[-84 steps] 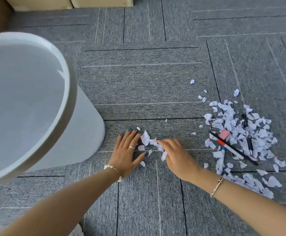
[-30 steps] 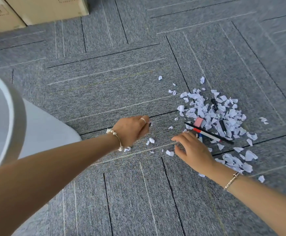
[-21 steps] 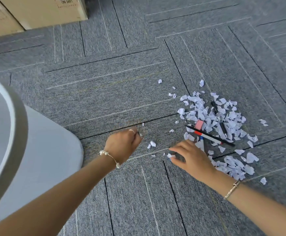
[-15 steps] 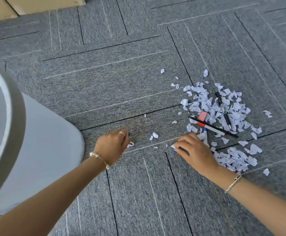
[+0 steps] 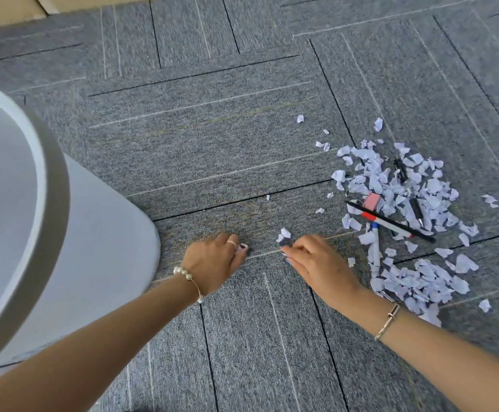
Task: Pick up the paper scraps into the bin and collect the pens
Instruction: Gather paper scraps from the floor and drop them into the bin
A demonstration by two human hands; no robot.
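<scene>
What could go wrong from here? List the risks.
1. The left hand, curled around gathered scraps, may drop some before reaching the white plastic bin.
2. The black, red-banded pen and pink eraser lie among the torn white paper pile; a handful could carry them in too.

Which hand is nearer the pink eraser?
Right. The right hand lies below-left of the pink eraser, close to the scrap pile; the left hand is farther left, beside the bin.
</scene>
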